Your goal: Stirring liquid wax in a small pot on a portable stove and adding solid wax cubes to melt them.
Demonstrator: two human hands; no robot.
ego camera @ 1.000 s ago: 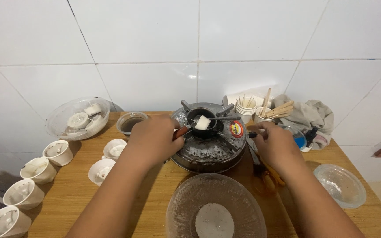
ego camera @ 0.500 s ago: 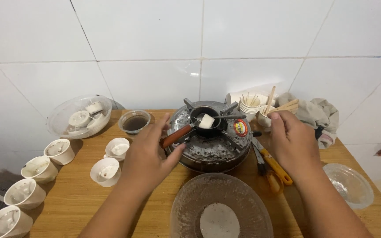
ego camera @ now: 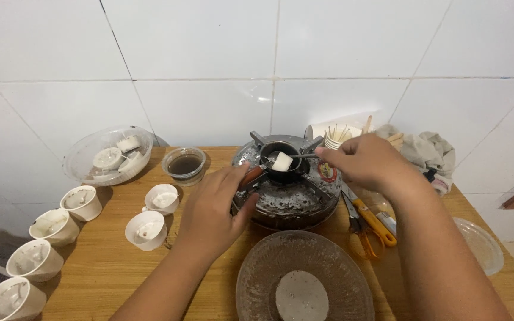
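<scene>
My left hand (ego camera: 212, 208) grips the red handle (ego camera: 252, 176) of the small black pan (ego camera: 281, 161) on the burner (ego camera: 290, 196); my right hand (ego camera: 361, 161) pinches a spoon (ego camera: 290, 157), stirring the white block (ego camera: 282, 161). I judge melting is underway; next calls for steady stirring.

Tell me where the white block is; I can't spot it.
Head view, centre: the white block sits in the small black pan on the stove, between both hands.

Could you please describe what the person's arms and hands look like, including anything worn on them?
Both forearms are bare, with no sleeves in view. The left hand and right hand are ungloved, and no rings, watch or bracelets show on either.
</scene>
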